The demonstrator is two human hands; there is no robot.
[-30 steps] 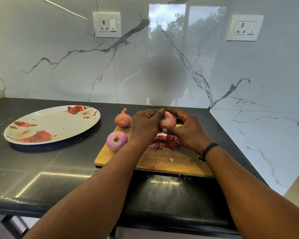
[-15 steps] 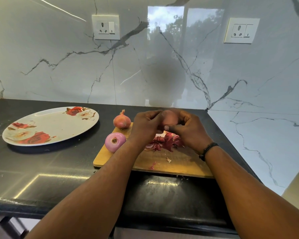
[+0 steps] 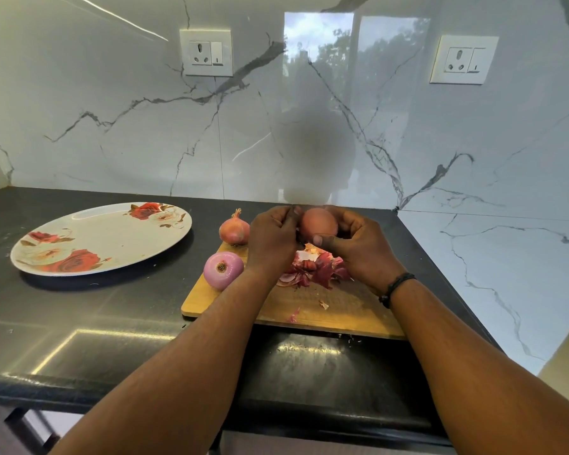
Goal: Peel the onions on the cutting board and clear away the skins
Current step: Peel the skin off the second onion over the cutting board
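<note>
Both hands hold one brownish-red onion [image 3: 317, 224] above the back of the wooden cutting board [image 3: 230, 302]. My right hand [image 3: 358, 247] cups it from the right, thumb across its lower front. My left hand [image 3: 271, 239] has curled fingers at the onion's left side, pinching at its skin. Under the hands lies a heap of purple-red skins [image 3: 312, 269]. A peeled purple onion [image 3: 223, 270] rests at the board's left edge. An unpeeled onion [image 3: 234, 229] with a dry tip sits at the board's back left corner.
A white oval plate with red roses [image 3: 89, 239] lies on the black counter to the left of the board. Small skin scraps [image 3: 293, 315] lie near the board's front. A marble wall with two sockets rises behind; the counter ends at right.
The held onion has turned in my hands, and its pale patch no longer shows. Both hands stay together above the skin heap.
</note>
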